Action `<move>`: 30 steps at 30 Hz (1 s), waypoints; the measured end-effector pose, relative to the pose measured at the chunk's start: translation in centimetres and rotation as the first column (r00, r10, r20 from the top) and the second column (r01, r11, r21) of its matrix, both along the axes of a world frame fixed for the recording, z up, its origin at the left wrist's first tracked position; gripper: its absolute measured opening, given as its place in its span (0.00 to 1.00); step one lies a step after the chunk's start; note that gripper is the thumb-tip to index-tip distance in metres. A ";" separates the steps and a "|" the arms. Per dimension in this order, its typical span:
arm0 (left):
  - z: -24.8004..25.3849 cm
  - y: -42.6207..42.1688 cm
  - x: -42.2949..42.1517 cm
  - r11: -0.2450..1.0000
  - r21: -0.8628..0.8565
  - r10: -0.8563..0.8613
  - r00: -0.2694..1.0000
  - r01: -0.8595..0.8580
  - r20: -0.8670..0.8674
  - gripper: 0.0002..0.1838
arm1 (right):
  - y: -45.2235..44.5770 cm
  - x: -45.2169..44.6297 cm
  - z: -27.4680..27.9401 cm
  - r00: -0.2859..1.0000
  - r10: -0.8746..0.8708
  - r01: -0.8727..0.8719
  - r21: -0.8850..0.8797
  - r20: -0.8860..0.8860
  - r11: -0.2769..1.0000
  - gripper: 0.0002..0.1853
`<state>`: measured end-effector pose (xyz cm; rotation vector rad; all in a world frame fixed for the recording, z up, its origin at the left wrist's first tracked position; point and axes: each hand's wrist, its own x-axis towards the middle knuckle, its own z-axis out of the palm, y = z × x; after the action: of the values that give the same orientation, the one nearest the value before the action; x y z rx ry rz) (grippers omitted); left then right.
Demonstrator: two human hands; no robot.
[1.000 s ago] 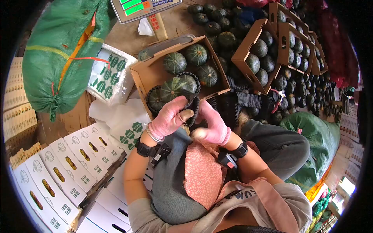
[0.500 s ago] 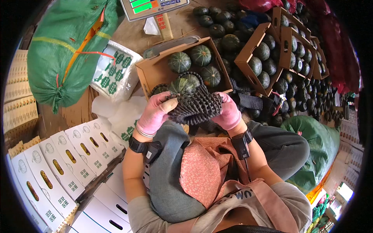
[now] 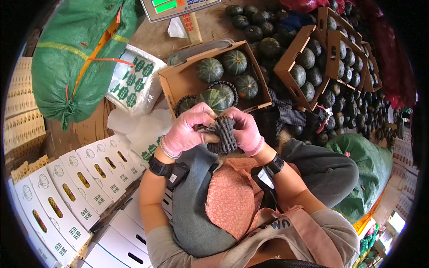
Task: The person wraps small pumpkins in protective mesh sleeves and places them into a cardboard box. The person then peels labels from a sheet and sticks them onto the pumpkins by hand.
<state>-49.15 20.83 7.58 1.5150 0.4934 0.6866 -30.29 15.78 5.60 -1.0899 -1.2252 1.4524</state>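
Note:
A black foam net sleeve point(image 3: 225, 135) is bunched up between my two pink-gloved hands, just above my lap. My left hand point(image 3: 187, 129) pinches its left side, while my right hand point(image 3: 246, 132) closes around its right side. Beyond them stands an open brown cardboard box point(image 3: 181, 84) with several dark green, pale-striped pumpkins point(image 3: 210, 70) in it. Black netting rings some of the pumpkins point(image 3: 214, 100) at the near edge, directly behind my hands. My fingers partly hide the netting's folds.
A digital scale point(image 3: 178, 8) rises behind the box. White printed cartons point(image 3: 67, 178) line the left, below a green woven sack point(image 3: 80, 62). Loose pumpkins and filled brown boxes point(image 3: 286, 71) spread at the right. Black netting point(image 3: 291, 115) lies beside the near box.
My hands have drawn closer together. The foam net sleeve, spread wide between them before, is now gathered into a narrow bunch.

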 end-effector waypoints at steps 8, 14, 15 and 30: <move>-0.1 -1.1 -3.8 0.871 -0.453 -0.265 0.959 0.191 -0.105 0.21 | -1.3 1.8 1.9 0.710 0.179 -0.530 -0.349 -0.681 0.773 0.17; -0.7 -2.3 -2.7 0.808 -0.589 -0.095 0.990 0.017 -0.102 0.18 | -1.3 6.9 -1.9 0.614 0.342 -0.642 -0.198 -0.712 0.741 0.18; -2.9 -2.1 -3.3 0.854 -0.521 -0.123 0.972 0.000 -0.201 0.13 | -0.8 6.4 0.0 0.703 0.170 -0.524 -0.341 -0.690 0.781 0.15; -10.4 4.2 1.0 0.865 0.129 0.500 0.818 -0.484 -0.284 0.10 | 5.9 4.1 -5.5 0.838 -0.070 0.049 0.054 0.542 0.997 0.09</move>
<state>-48.16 24.98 -2.78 1.5621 1.1468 0.8669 -26.16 21.72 0.07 -1.5673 -1.5832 1.0906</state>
